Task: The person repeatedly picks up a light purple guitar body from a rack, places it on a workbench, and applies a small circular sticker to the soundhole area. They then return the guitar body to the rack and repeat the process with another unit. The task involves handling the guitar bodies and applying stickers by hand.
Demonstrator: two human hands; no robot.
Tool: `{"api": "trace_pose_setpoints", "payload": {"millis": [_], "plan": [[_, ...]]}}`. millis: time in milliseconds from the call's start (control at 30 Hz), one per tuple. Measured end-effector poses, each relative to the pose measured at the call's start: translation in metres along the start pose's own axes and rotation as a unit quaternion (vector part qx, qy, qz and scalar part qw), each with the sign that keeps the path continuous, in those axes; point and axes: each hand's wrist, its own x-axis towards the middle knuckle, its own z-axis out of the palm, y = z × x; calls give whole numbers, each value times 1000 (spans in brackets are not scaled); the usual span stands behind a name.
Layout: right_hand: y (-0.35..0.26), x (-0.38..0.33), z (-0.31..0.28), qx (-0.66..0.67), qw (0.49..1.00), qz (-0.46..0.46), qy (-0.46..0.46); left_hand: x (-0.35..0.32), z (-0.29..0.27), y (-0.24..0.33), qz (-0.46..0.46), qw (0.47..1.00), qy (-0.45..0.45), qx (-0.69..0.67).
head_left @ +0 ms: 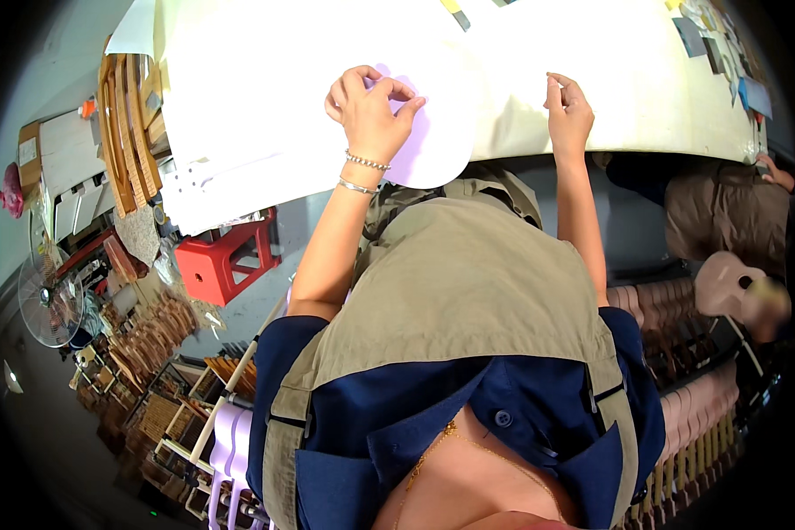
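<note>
My left hand point(371, 106) is closed over a pale lilac, round-edged body point(442, 155), which looks like part of a small guitar. Thumb and fingertips come together in a pinch; what they hold, if anything, is too small to tell. Strong light washes out most of the body's surface, and its rounded near end juts past the table edge. To the right, my right hand point(571, 110) hovers at the near edge of the white-covered table point(627, 97). Its fingers are curled, with thumb and forefinger together, and nothing can be made out between them.
A red stool point(225, 265) stands left of the table, below wooden strips point(124, 132). A fan point(51, 300) is farther left. Lilac instrument bodies point(230, 442) hang behind me, and pink ones point(702, 406) fill a rack. Another person's hand point(776, 173) rests near the table's right end.
</note>
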Motion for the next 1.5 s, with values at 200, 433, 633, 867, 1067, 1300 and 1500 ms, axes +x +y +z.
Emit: {"api": "trace_pose_setpoints", "payload": {"millis": [200, 433, 633, 867, 1067, 1300, 1500], "plan": [[33, 30, -3, -271, 934, -227, 45, 15, -9, -11, -172, 976, 63, 115], [22, 15, 2, -250, 928, -268, 61, -21, -30, -228, -592, 766, 242, 65], [0, -54, 49, 213, 928, -56, -301, -36, -18, -247, -665, 700, 259, 21], [-26, -75, 45, 400, 840, 154, -333, -28, -51, -172, -372, 624, 471, -501], [-53, -64, 24, 479, 796, 199, -312, -51, -76, -159, -251, 596, 312, -696], [-70, -56, 6, 478, 796, 175, -326, -61, -92, -145, -279, 627, 238, -687], [-74, -61, 1, 488, 787, 174, -334, -62, -102, -137, -277, 643, 259, -666]]}}
